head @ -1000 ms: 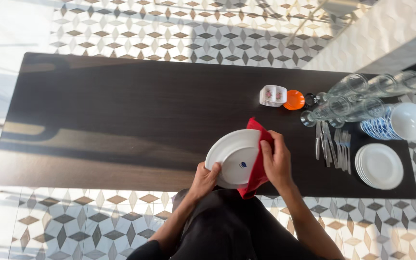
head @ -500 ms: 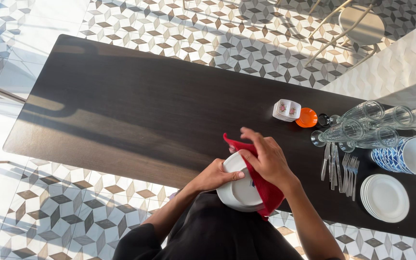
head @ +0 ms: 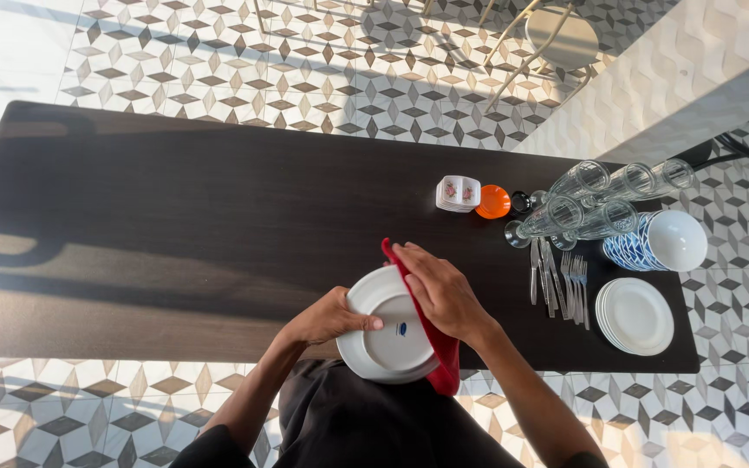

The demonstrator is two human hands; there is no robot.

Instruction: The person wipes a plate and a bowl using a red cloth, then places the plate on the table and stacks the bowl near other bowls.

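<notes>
I hold a white plate (head: 387, 334) over the near edge of the dark table (head: 175, 217), its underside with a small blue mark facing up. My left hand (head: 331, 317) grips the plate's left rim. My right hand (head: 439, 292) presses a red cloth (head: 433, 334) against the plate's right side; the cloth wraps round the rim and hangs below it.
At the table's right end lie a stack of white plates (head: 635, 315), blue-patterned bowls (head: 656, 242), several glasses on their sides (head: 595, 206), cutlery (head: 558, 276), an orange dish (head: 493, 201) and small flowered dishes (head: 459, 193). A chair (head: 548, 39) stands beyond on the patterned tile floor.
The plate has turned in my hands and my right hand with the red cloth has slid across its right side. The camera view has shifted.
</notes>
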